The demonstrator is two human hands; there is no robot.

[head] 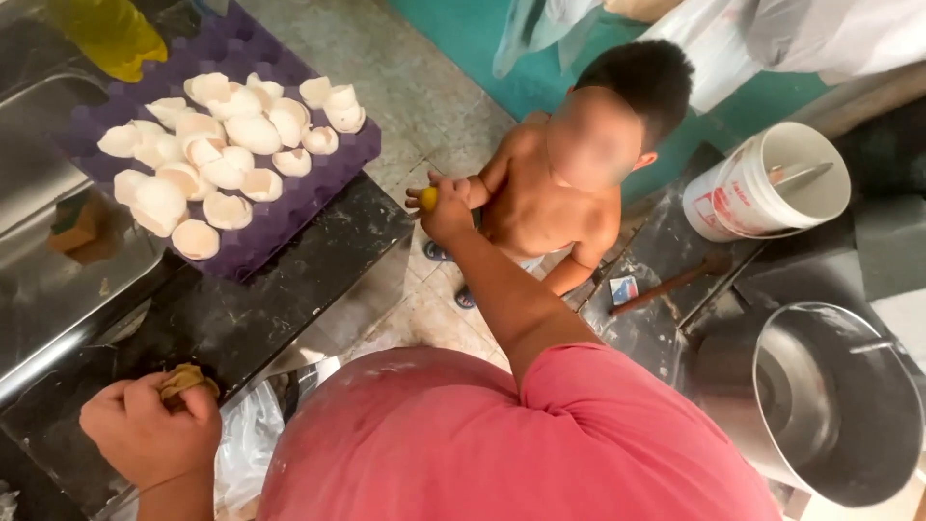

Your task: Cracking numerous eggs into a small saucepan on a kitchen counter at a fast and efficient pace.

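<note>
My left hand (149, 429) rests low at the left on the dark counter (280, 289), its fingers closed on a small brownish lump (188, 379) that looks like dough. My right hand (447, 214) is stretched forward over the tiled floor, holding a small yellow piece (428, 198). A child (564, 174) stands just beyond it, and the child's hand touches the same yellow piece. My pink shirt (502, 444) fills the bottom of the view.
A purple egg tray (289, 183) with several empty white eggshells (217, 145) lies on the counter. A metal sink (39, 222) is at the far left. A white bucket (772, 183), a steel pot (839, 405) and a wooden-handled tool (675, 280) sit at the right.
</note>
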